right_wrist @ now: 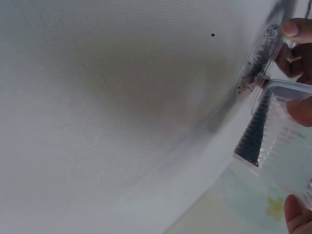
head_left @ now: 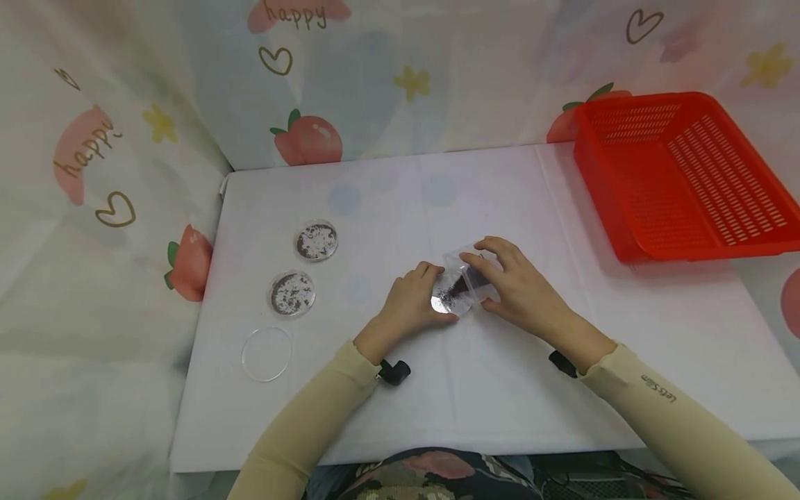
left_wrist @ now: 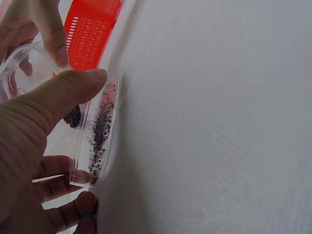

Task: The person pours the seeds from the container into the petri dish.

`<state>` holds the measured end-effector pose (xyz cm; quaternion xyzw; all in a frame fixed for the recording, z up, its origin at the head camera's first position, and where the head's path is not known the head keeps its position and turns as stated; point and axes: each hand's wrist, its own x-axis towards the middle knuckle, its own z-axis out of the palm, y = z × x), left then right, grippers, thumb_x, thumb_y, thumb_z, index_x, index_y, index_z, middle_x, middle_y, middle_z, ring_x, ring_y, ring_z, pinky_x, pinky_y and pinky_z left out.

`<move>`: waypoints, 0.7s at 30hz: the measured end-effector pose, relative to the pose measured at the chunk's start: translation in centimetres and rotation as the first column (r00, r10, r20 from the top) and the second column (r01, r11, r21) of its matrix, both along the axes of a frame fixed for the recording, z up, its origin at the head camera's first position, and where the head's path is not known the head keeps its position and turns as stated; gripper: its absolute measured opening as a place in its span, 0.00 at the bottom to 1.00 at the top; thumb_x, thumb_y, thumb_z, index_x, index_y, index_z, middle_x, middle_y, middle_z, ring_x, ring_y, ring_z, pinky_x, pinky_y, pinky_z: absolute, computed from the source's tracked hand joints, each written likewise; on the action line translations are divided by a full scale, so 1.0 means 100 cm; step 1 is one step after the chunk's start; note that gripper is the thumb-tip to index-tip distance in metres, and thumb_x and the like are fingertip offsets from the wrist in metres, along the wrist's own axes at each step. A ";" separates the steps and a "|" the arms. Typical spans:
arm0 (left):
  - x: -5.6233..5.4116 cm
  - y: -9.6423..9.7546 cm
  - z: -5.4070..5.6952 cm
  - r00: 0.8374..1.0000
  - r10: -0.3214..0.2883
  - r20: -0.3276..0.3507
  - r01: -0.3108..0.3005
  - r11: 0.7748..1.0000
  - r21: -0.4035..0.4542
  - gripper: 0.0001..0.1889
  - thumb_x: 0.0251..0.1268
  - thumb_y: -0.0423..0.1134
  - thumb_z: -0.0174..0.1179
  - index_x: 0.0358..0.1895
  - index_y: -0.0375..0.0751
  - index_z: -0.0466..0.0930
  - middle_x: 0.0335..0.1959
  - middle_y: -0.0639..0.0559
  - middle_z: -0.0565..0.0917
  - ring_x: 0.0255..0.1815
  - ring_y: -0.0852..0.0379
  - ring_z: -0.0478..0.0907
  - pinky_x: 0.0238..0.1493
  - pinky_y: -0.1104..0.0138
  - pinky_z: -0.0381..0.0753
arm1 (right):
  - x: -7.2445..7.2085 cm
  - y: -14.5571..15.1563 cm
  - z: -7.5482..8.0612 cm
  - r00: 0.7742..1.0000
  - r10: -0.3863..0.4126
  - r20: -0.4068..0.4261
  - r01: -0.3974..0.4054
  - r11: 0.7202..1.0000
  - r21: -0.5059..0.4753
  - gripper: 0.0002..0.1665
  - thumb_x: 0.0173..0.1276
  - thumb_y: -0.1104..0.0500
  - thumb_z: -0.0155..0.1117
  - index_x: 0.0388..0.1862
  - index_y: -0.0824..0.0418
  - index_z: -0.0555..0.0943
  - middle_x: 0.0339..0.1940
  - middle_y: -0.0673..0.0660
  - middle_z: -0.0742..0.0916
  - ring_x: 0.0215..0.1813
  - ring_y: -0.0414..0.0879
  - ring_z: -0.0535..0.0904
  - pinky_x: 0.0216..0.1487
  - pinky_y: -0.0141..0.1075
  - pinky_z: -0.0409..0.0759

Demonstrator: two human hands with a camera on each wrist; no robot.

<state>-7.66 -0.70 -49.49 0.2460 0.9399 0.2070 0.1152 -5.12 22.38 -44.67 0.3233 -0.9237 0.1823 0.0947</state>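
My left hand [head_left: 409,300] grips a clear round petri dish [head_left: 442,301] by its sides, thumb at the near edge and fingers at the far edge. Dark grains [left_wrist: 101,127] are scattered over the dish floor. With my right hand [head_left: 525,288] I hold a clear ribbed plastic box [right_wrist: 287,146], tipped toward the dish. Its rim overlaps the dish's edge in the right wrist view. More dark grains [right_wrist: 253,141] lie banked along one side of the box, reaching toward its mouth.
To the left stand two petri dishes [head_left: 316,240] [head_left: 292,293] with white and dark bits in them. Nearer me lies a clear round dish or lid [head_left: 267,355]. A red basket [head_left: 650,253] sits at the back right. One stray grain [right_wrist: 212,35] is on the white cloth.
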 end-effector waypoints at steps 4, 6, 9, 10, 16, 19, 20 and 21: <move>0.000 0.000 0.000 1.000 0.004 -0.009 -0.004 1.000 -0.009 0.50 0.49 0.65 0.76 0.73 0.43 0.69 0.68 0.48 0.76 0.63 0.48 0.79 0.56 0.52 0.81 | -0.001 -0.001 0.000 1.000 0.002 -0.006 -0.002 1.000 0.009 0.58 0.44 0.69 0.86 0.74 0.53 0.69 0.72 0.63 0.71 0.76 0.61 0.64 0.70 0.57 0.73; 0.000 0.000 0.001 1.000 0.005 -0.017 -0.005 1.000 -0.012 0.51 0.49 0.66 0.76 0.73 0.43 0.69 0.68 0.48 0.76 0.62 0.48 0.80 0.55 0.52 0.82 | -0.001 -0.001 0.001 1.000 0.001 -0.007 -0.001 1.000 0.015 0.58 0.44 0.69 0.86 0.74 0.52 0.69 0.72 0.63 0.71 0.76 0.61 0.64 0.70 0.57 0.73; 0.000 0.000 0.001 1.000 0.006 -0.024 -0.006 1.000 -0.015 0.51 0.49 0.66 0.76 0.73 0.43 0.69 0.68 0.48 0.76 0.62 0.47 0.80 0.54 0.52 0.82 | -0.002 -0.002 0.001 1.000 0.001 -0.010 -0.001 1.000 0.022 0.58 0.44 0.68 0.86 0.75 0.52 0.69 0.72 0.63 0.71 0.76 0.61 0.64 0.70 0.58 0.73; 0.001 0.000 0.001 1.000 0.006 -0.024 -0.007 1.000 -0.016 0.51 0.49 0.66 0.76 0.73 0.43 0.69 0.68 0.48 0.76 0.62 0.47 0.80 0.54 0.52 0.82 | -0.002 -0.002 0.001 1.000 0.002 -0.011 -0.002 1.000 0.024 0.58 0.44 0.68 0.86 0.75 0.51 0.69 0.72 0.63 0.71 0.76 0.61 0.64 0.70 0.58 0.74; 0.002 0.000 0.001 1.000 0.012 -0.006 -0.012 1.000 -0.022 0.51 0.49 0.66 0.76 0.74 0.44 0.68 0.68 0.49 0.75 0.63 0.49 0.79 0.56 0.52 0.81 | -0.002 -0.002 -0.001 1.000 -0.008 -0.004 0.008 1.000 0.010 0.58 0.44 0.69 0.86 0.75 0.52 0.69 0.72 0.63 0.71 0.76 0.62 0.64 0.69 0.57 0.75; 0.002 0.000 0.001 1.000 0.013 -0.004 -0.013 1.000 -0.017 0.50 0.49 0.66 0.76 0.74 0.44 0.68 0.68 0.49 0.75 0.63 0.49 0.78 0.56 0.53 0.81 | 0.000 0.000 -0.002 0.998 -0.052 0.026 0.052 0.999 -0.016 0.57 0.45 0.68 0.85 0.75 0.56 0.68 0.72 0.64 0.70 0.73 0.62 0.66 0.64 0.56 0.79; 0.003 0.000 0.001 1.000 0.012 -0.004 -0.012 1.000 -0.016 0.50 0.49 0.65 0.76 0.73 0.44 0.68 0.68 0.49 0.75 0.63 0.49 0.78 0.55 0.53 0.81 | 0.000 0.001 -0.003 0.996 -0.079 0.047 0.081 0.996 -0.030 0.57 0.45 0.67 0.85 0.75 0.57 0.68 0.72 0.65 0.70 0.72 0.62 0.67 0.62 0.56 0.81; 0.003 0.001 0.001 1.000 0.011 -0.007 -0.011 1.000 -0.010 0.50 0.49 0.65 0.76 0.73 0.44 0.68 0.68 0.49 0.76 0.63 0.49 0.78 0.55 0.53 0.81 | 0.001 0.003 -0.003 0.991 -0.110 0.079 0.114 0.992 -0.048 0.57 0.45 0.67 0.84 0.75 0.58 0.67 0.72 0.65 0.70 0.71 0.62 0.68 0.62 0.56 0.81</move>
